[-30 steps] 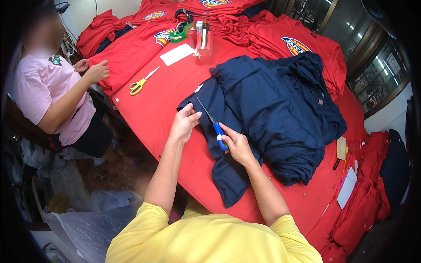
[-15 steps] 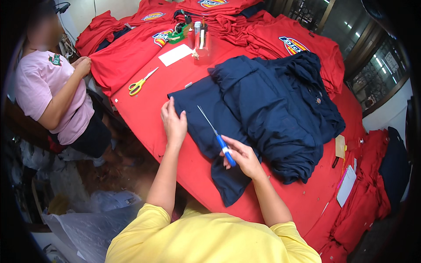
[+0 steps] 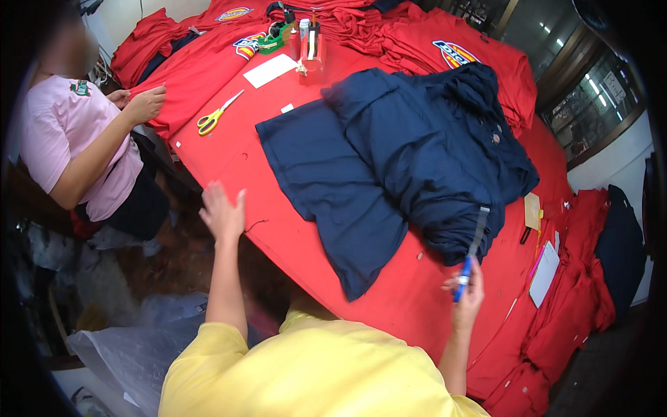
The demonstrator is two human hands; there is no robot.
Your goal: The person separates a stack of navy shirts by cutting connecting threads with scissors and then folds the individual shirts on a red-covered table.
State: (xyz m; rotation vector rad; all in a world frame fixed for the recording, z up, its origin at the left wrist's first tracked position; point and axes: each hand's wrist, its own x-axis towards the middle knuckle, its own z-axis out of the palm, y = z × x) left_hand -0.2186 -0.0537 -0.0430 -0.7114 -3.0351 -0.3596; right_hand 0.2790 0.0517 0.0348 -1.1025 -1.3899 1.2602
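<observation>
A heap of dark navy garments (image 3: 417, 160) lies on the red-covered table (image 3: 292, 264), one flat part spread toward me. My left hand (image 3: 224, 214) is off to the left over the table's edge, its fingers spread and holding nothing. A short dark thread (image 3: 257, 222) lies just beside it. To the right of the heap's near end, my right hand (image 3: 470, 290) grips a tool with a blue handle (image 3: 463, 279) and a long thin metal end. That metal end points away from me, over the navy cloth; motion blurs it slightly.
Yellow-handled scissors (image 3: 219, 115), a white card (image 3: 269, 71) and a red holder with tools (image 3: 312, 61) are on the far part. Red shirts (image 3: 479, 76) pile at the back and right. A person in pink (image 3: 73, 139) stands at left, hands near red cloth.
My left hand has left the navy cloth and moved left toward the table's edge. My right hand has swung right with the blue-handled tool. The co-worker's hands have parted slightly.
</observation>
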